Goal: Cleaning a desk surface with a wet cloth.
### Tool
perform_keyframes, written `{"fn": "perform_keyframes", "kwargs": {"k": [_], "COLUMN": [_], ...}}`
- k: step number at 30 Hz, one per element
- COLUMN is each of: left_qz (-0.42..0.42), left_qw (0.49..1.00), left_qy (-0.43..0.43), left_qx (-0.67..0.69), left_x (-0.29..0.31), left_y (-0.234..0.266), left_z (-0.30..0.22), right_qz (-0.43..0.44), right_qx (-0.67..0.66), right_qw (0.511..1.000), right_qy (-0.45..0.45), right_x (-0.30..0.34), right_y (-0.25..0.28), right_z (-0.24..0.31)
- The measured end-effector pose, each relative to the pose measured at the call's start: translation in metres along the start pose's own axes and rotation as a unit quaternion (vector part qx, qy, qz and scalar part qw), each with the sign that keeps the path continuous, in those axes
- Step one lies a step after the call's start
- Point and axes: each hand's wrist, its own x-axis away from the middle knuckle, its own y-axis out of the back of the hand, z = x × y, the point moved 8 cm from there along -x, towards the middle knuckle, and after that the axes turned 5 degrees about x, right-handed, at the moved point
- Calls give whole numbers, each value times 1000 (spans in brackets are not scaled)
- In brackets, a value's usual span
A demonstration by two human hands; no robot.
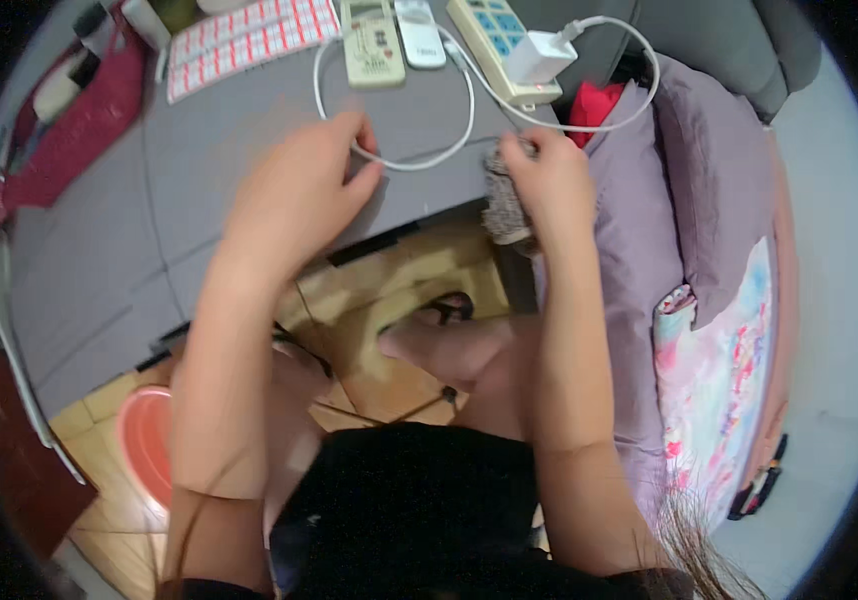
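Over the grey tabletop my left hand is smeared by motion. Its thumb and forefinger stand apart, with no object visible between them. Beside those fingertips runs a loop of white charging cable; whether they touch it I cannot tell. At the table's front right edge my right hand is closed on a grey speckled, fuzzy cloth, which hangs down past the edge. Just beyond that hand lie a power strip and a white charger plug with the cable in it.
Two remote controls and a red-and-white checked sheet lie at the back. A dark pink pouch holding small items is far left. Mauve bedding borders the right side. An orange bucket stands on the tiled floor.
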Motion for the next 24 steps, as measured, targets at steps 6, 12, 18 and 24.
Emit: {"fn": "perform_keyframes", "kwargs": {"k": [6, 12, 18, 24], "left_qz": [-18, -47, -77, -76], "left_qw": [994, 986, 983, 984], "left_qy": [8, 51, 126, 126], "left_qx": [-111, -150, -112, -103], "left_x": [5, 1, -4, -5], "left_y": [-7, -4, 11, 11], "left_z": [-3, -1, 18, 16], "right_qz": [-62, 16, 86, -19], "right_qx": [47, -47, -60, -14], "right_qw": [995, 971, 989, 997], "right_qy": [57, 235, 101, 68], "right_x": [14, 60, 27, 12], "right_y": [1, -18, -16, 0], "right_z": [22, 92, 40, 1]}}
